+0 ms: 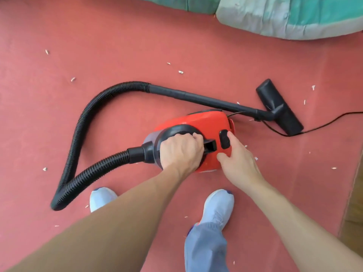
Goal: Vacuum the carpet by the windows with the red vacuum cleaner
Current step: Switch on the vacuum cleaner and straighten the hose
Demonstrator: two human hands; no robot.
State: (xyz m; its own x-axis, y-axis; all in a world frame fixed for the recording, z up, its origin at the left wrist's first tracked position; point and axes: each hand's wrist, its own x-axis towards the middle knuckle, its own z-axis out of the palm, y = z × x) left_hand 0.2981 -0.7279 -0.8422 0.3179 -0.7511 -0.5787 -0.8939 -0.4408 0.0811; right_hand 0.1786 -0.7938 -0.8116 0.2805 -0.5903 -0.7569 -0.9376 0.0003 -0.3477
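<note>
Head view: your left hand [180, 152] clamped fingers round handle of red vacuum cleaner [208, 120], which sat on carpet [117, 46]. Right hand [237, 160] had fingers apart, touching switch [225, 139]. Cord [334, 118] ran by floor head [279, 108] and could snag. Hose [78, 134] looped near your foot and could trip you.

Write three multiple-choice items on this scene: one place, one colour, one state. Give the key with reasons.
1. Where does the floor head lie? A. On the carpet, right of the vacuum body. B. On a chair. C. On a windowsill.
2. What colour is the hose? A. Red. B. Black. C. White.
3. What is the left hand doing? A. Hanging free. B. Pressing the carpet. C. Gripping the handle.
1 A: it lies flat on the carpet past the body's right end. 2 B: its ribbed loop is black. 3 C: its fingers curl round the handle.
</note>
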